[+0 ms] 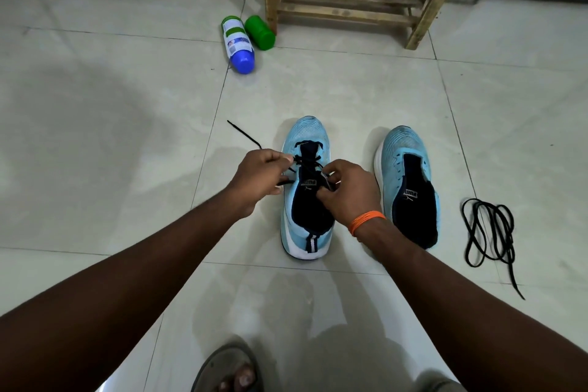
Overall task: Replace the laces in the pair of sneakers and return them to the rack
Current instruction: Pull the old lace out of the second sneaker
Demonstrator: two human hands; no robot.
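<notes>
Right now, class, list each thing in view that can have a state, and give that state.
first sneaker: upright on floor, toe-end eyelets laced.
second sneaker: upright on floor, unlaced.
threaded lace: partly through eyelets, one end free.
left hand: pinches threaded lace.
right hand: pinches threaded lace at the eyelets.
spare lace: coiled loose on floor.
blue-capped bottle: lying on side, capped.
green bottle: lying on side.
rack: standing.

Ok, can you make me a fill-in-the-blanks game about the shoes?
The left hand and right hand pull a lace through the sneaker on the ____.
The loose lace on the floor is ____.
The bottle nearest the rack is ____.
Missing words: left, black, green.
</notes>
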